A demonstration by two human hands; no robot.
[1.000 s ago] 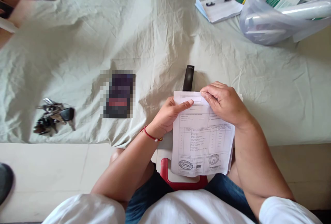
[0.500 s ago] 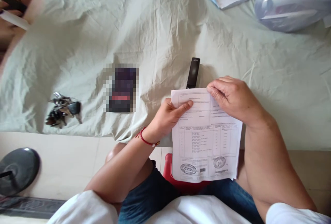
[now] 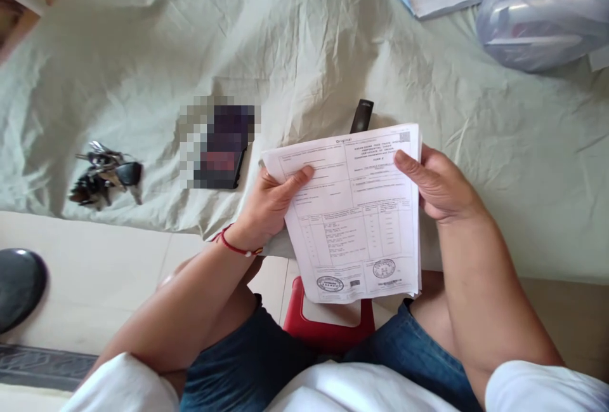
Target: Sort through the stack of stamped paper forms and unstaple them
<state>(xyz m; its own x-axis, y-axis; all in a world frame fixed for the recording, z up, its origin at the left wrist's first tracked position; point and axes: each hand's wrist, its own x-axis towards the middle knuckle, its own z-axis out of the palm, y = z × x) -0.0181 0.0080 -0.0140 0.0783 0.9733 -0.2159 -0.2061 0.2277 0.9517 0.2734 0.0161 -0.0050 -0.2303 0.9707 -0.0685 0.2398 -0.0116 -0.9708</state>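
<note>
Your left hand (image 3: pixel 266 202) and right hand (image 3: pixel 440 186) grip the papers (image 3: pixel 354 209), unstapled; the stapler (image 3: pixel 361 115) lies untouched beyond.

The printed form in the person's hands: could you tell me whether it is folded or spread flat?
Spread flat: the printed form shows its whole face, heading to stamps, held at its edges.

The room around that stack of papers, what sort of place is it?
Probably a home, perhaps a bedroom used for paperwork: a wrinkled sheet covers a low bed-like surface, keys lie on it, and both hands hold stamped papers.
</note>
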